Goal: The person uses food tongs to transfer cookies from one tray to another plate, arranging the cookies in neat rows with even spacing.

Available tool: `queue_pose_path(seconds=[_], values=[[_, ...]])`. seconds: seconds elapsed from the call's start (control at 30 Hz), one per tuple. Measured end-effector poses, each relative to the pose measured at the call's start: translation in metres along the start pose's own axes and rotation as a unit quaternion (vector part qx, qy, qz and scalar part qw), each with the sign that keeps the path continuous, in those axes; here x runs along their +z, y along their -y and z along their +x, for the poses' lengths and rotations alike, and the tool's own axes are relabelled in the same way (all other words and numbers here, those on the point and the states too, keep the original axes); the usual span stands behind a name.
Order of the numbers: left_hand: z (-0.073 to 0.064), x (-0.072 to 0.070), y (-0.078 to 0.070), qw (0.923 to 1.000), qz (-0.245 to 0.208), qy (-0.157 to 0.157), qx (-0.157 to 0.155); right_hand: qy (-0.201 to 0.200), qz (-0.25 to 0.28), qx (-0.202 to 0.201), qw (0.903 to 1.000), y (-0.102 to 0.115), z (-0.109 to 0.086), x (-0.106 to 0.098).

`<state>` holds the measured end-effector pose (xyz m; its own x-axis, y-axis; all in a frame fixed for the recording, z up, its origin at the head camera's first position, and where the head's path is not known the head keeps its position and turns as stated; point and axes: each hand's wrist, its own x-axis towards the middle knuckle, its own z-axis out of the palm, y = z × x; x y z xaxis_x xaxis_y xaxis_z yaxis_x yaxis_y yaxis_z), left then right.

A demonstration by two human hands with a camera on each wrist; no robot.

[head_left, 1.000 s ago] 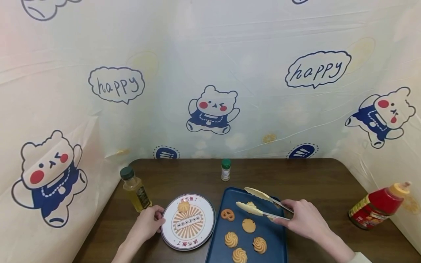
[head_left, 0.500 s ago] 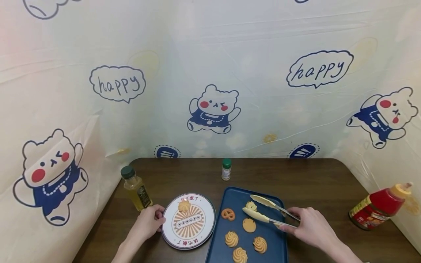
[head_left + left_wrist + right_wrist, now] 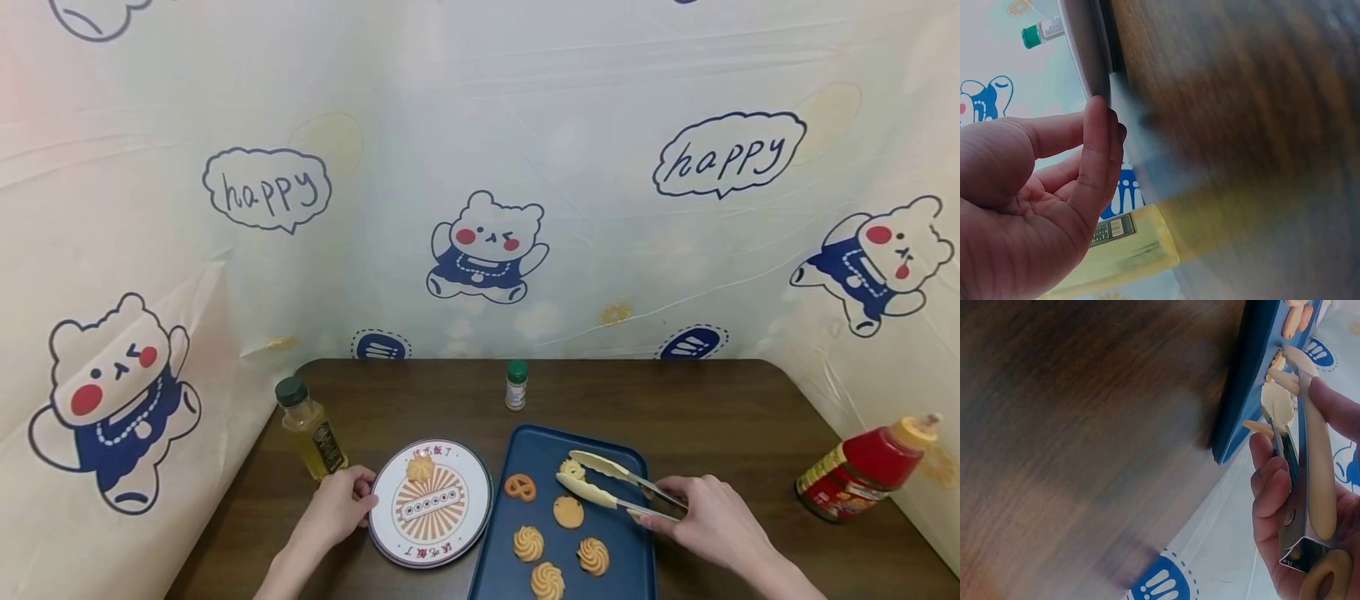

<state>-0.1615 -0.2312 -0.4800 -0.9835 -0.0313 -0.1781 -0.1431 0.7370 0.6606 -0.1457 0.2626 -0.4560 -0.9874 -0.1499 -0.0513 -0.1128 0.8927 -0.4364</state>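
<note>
My left hand (image 3: 333, 505) holds the left rim of a round white plate (image 3: 386, 517) with a brown sunburst print. In the left wrist view its fingertips meet the plate's edge. A flower-shaped cookie (image 3: 421, 468) lies toward the back of that plate. Metal tongs (image 3: 592, 493) with cream tips are gripped in my right hand (image 3: 712, 518). Their tips stand either side of a pale yellow ring-shaped cookie (image 3: 571, 470) on the blue tray (image 3: 632, 571). Also on the tray lie a pretzel cookie (image 3: 520, 487), a round cookie (image 3: 567, 512) and several swirled cookies (image 3: 528, 544).
An oil bottle (image 3: 310, 429) with a dark green cap stands just behind my left hand. A small green-capped shaker (image 3: 516, 386) is at the back middle. Far right stands a red squeeze bottle (image 3: 862, 469) with a yellow cap. Printed cloth (image 3: 480, 108) surrounds the brown table (image 3: 420, 400).
The tongs have shifted right and slightly toward me, and their tips now lie around the yellow cookie. The left hand has stayed at the plate's rim.
</note>
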Motion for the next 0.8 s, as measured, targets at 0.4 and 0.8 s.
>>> queue_pose_path(seconds=[0.4,0.8], values=[[0.0001,-0.0001,-0.0011,1.0000,0.001,0.005,-0.007,0.005,0.004,0.002,1.0000,-0.0009,-0.0008,0.0013],[0.0003,0.0001,-0.0011,1.0000,-0.002,0.003,-0.005,0.007,0.006,0.008,0.9999,0.0015,-0.0010,-0.0008]])
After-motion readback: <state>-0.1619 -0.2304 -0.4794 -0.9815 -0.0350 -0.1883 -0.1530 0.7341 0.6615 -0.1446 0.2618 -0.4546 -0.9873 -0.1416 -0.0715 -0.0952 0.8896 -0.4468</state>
